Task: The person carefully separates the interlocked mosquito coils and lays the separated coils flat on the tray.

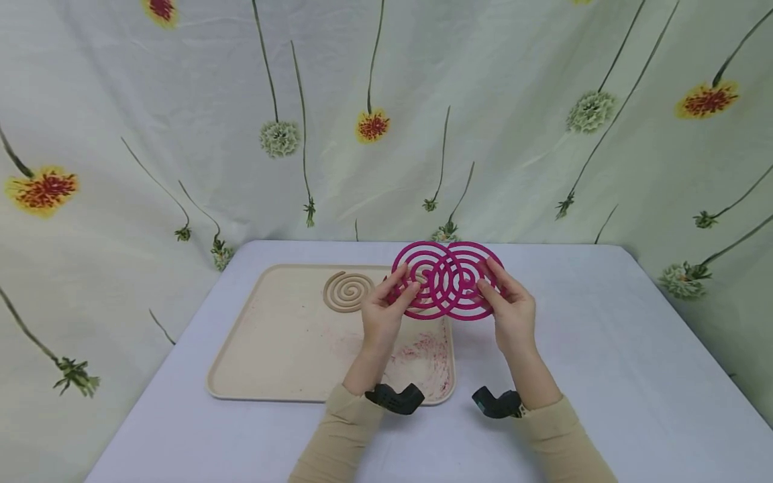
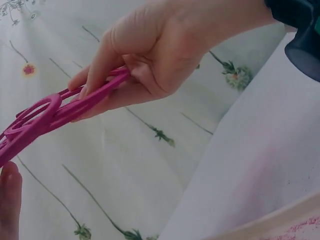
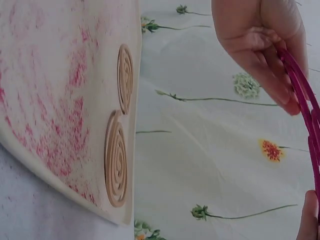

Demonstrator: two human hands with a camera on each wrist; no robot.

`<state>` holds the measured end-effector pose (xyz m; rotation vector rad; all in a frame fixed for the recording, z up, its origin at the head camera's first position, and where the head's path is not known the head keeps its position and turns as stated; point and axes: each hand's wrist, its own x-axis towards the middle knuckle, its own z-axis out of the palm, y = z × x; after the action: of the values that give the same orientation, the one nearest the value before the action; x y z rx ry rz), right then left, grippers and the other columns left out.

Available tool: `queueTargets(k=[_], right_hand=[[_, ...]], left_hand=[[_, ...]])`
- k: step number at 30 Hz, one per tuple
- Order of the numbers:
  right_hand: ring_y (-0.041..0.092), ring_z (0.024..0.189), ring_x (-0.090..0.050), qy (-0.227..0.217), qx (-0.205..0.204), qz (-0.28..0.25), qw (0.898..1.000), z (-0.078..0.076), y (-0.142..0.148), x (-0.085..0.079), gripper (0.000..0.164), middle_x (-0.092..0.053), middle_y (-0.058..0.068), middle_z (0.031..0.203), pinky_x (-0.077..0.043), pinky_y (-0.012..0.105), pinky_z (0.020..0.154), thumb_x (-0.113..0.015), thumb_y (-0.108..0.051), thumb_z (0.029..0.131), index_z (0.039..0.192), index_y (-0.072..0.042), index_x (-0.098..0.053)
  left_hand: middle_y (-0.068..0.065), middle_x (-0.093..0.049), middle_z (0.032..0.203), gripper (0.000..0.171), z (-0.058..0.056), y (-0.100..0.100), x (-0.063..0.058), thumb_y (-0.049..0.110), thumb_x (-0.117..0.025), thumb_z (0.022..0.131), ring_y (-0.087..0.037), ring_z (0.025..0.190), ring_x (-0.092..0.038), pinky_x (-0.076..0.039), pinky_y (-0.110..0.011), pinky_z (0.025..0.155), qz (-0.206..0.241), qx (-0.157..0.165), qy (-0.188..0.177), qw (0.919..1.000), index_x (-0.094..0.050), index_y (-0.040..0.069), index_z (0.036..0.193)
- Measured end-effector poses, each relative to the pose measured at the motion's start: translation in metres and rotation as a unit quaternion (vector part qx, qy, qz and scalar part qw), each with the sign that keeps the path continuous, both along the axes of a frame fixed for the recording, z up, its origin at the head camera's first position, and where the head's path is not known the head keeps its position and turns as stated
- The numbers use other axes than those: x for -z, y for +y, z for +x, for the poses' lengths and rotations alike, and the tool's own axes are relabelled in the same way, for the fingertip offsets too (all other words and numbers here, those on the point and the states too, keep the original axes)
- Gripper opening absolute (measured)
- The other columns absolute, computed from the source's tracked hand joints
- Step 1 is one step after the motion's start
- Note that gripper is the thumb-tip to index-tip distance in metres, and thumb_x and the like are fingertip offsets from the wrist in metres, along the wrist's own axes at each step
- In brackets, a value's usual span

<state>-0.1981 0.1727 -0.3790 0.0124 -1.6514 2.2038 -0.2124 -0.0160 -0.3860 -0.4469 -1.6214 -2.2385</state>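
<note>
Two pink mosquito coils (image 1: 447,280), their spirals overlapping, are held up above the tray's right end. My left hand (image 1: 382,315) pinches the left coil between thumb and fingers. The opposite side is pinched by my right hand (image 1: 513,312). Seen nearly edge-on in the left wrist view, the pink coils (image 2: 50,112) slant between both hands. On the tray lies a tan mosquito coil (image 1: 349,292); the right wrist view shows a second tan coil (image 3: 117,165) beside it, mostly hidden behind the pink ones in the head view.
A beige tray (image 1: 266,342) lies on the white-covered table (image 1: 604,335), with pink powder (image 1: 425,349) scattered over its right part. A flower-print cloth (image 1: 501,134) hangs behind the table. Each wrist wears a black camera mount (image 1: 395,399).
</note>
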Motion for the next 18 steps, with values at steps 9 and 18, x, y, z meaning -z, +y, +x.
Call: queueTargets(k=[9, 18], right_hand=[[0.017, 0.097, -0.061, -0.002, -0.127, 0.106, 0.986, 0.004, 0.027, -0.006, 0.032, -0.059, 0.000, 0.114, -0.054, 0.026, 0.080, -0.064, -0.006, 0.089, 0.121, -0.004, -0.062], [0.019, 0.085, -0.063, 0.036, -0.305, 0.285, 0.908, 0.006, 0.054, -0.008, 0.035, -0.060, 0.013, 0.119, -0.057, 0.031, 0.067, -0.062, -0.001, 0.088, 0.122, 0.007, -0.057]], left_hand=[[-0.016, -0.055, 0.129, 0.045, -0.004, -0.025, -0.004, 0.002, -0.057, 0.092, -0.019, 0.113, -0.056, -0.048, -0.031, 0.092, -0.063, 0.163, -0.027, 0.9843, -0.048, 0.002, 0.136], [-0.025, -0.050, 0.128, 0.042, -0.004, -0.040, -0.007, -0.005, -0.062, 0.086, -0.021, 0.099, -0.061, -0.055, -0.037, 0.080, -0.172, 0.260, -0.021, 0.9499, -0.053, -0.008, 0.126]])
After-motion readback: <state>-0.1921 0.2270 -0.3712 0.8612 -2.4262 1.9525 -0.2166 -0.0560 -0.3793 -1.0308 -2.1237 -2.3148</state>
